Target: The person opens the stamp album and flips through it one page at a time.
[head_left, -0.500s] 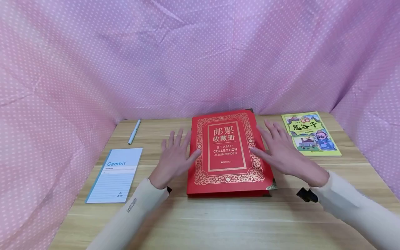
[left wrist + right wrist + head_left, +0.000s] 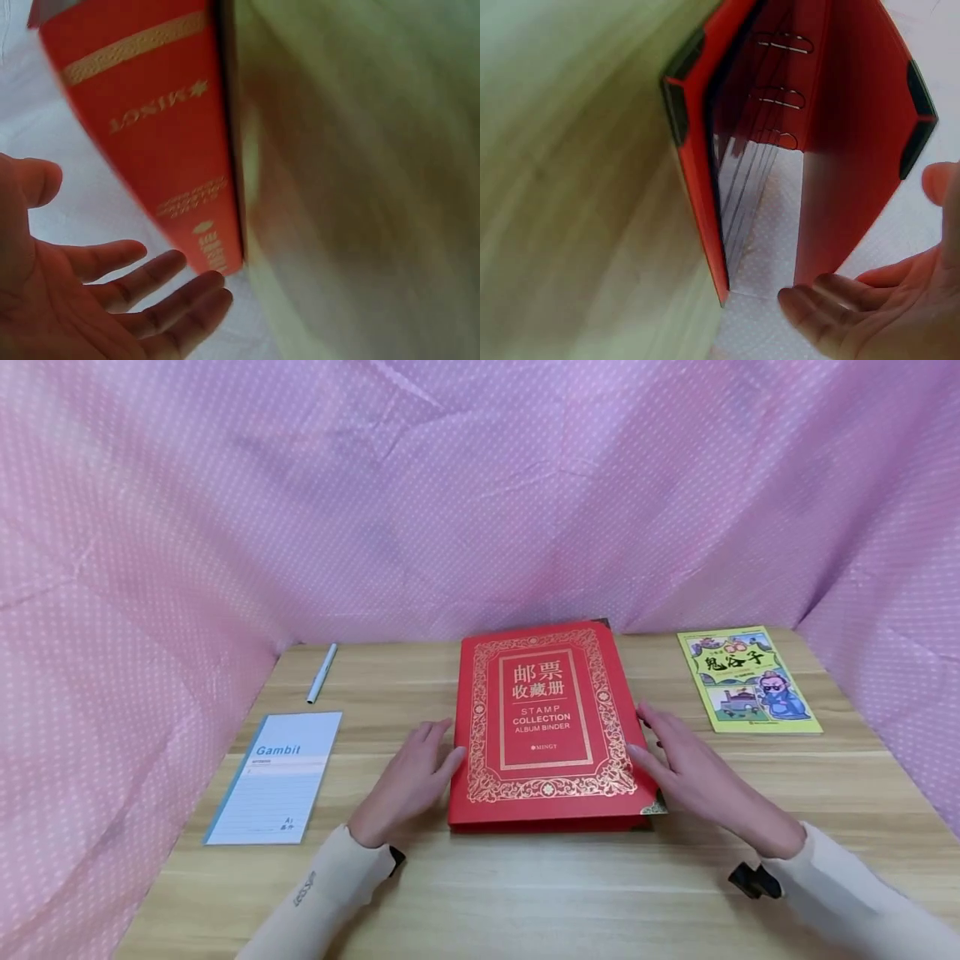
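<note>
A thick red stamp album binder (image 2: 543,760) with gold lettering lies closed on the table, cover up. Beside its left side is my left hand (image 2: 405,781), fingers spread and loosely bent. In the left wrist view the fingers (image 2: 161,277) are near the binder's spine (image 2: 150,112), with nothing held. My right hand (image 2: 693,768) is at the binder's right edge. Seen from the right wrist, its fingertips are close to the edge of the front cover (image 2: 855,150); whether they touch it I cannot tell. Metal rings (image 2: 780,97) and thin clear pages show inside the gap between the covers.
To the left lie a white notepad (image 2: 273,781) with a blue edge and, behind it, a slim pen (image 2: 321,674). A yellow comic-style booklet (image 2: 753,681) is at the back right. Pink dotted cloth (image 2: 480,510) hangs behind the wooden table (image 2: 525,893).
Both hands have come down and nearer to me, from above the binder's sides to beside its left and right edges. The binder has stayed in place.
</note>
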{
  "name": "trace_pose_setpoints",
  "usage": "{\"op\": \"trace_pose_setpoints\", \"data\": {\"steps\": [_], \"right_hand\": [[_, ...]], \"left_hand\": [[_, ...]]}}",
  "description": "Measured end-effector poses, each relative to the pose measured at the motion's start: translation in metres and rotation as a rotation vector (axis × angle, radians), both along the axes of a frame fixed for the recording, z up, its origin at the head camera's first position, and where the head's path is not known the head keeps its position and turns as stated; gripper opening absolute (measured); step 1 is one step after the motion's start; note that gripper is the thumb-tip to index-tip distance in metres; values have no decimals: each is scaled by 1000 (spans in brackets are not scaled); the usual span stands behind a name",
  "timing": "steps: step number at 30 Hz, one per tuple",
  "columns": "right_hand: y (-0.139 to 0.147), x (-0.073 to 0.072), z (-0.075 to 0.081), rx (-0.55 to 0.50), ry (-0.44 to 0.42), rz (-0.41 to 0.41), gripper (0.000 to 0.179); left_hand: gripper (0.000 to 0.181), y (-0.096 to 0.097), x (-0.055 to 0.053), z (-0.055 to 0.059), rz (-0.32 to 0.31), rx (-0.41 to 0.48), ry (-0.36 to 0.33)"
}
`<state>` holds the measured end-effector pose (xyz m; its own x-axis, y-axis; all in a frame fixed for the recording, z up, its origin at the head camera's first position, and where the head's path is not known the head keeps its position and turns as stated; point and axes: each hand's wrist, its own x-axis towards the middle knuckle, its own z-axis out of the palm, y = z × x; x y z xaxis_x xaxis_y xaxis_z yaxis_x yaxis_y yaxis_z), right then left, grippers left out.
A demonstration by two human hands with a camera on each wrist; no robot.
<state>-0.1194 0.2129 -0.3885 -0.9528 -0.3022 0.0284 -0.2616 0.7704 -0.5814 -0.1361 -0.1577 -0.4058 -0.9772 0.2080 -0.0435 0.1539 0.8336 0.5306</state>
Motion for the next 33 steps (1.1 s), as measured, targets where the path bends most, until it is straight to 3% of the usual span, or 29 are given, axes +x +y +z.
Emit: {"op": "trace_pose_setpoints", "data": {"steps": [9,17,25,30,33], "right_hand": [[1,7,4,-15,23,8,74],[11,12,25,-56,85,22,60],[29,9,51,-139,226,89,49],[30,3,62,-172,303,140,50],[25,1,66,-193,318,160,54]], "left_hand": [[59,10,-3,-3,9,79,22],[60,24,-4,0,-38,84,18],[68,40,-8,3,-65,97,-33],[63,45,-14,12,-82,142,-66],[58,49,-19,23,-95,144,-24]]}}
